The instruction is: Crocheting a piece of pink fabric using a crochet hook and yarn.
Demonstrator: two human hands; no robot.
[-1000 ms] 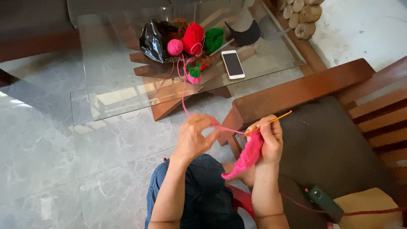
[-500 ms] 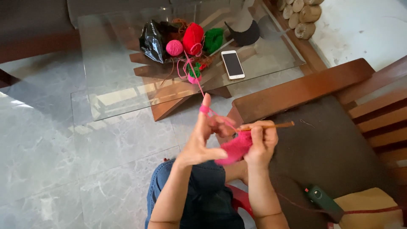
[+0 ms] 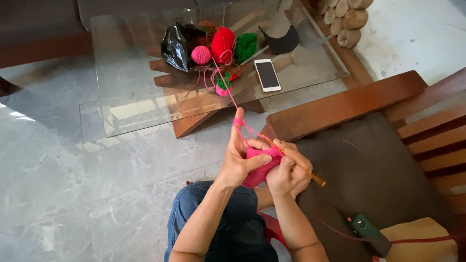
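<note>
Nearest the camera, the person's denim-clad knee [image 3: 233, 218] sat under both forearms. The left hand [image 3: 241, 157] pinched the pink crochet piece [image 3: 259, 167] between thumb and fingers, its index finger raised straight with pink yarn [image 3: 228, 90] wrapped round the tip. The right hand [image 3: 287, 171] was closed around the crochet hook [image 3: 296, 162], whose tip lay buried in the work while its orange end stuck out toward the cushion.

Half a second before, the hook lay nearly level, pointing right; it had since tilted so the handle end dropped low. The hands had drawn closer together, and the pink piece, which a second earlier hung loose below the right hand, was bunched between both.

To the right, a dark seat cushion [image 3: 369, 160] carried a green device [image 3: 369, 232] with a red cord; what the device was could not be made out. The wooden chair arm [image 3: 340, 104] ran beside it.

Farther off, the yarn strand rose to the glass table [image 3: 121, 82], where a pink yarn ball [image 3: 200, 54], a red one [image 3: 222, 43] and a green one [image 3: 246, 46] crowded against a black plastic bag [image 3: 175, 46]. A phone [image 3: 267, 74] lay face up nearby. A dark visor-shaped thing [image 3: 281, 42] was hard to identify, and the logs [image 3: 347, 19] were cut off at the top edge.
</note>
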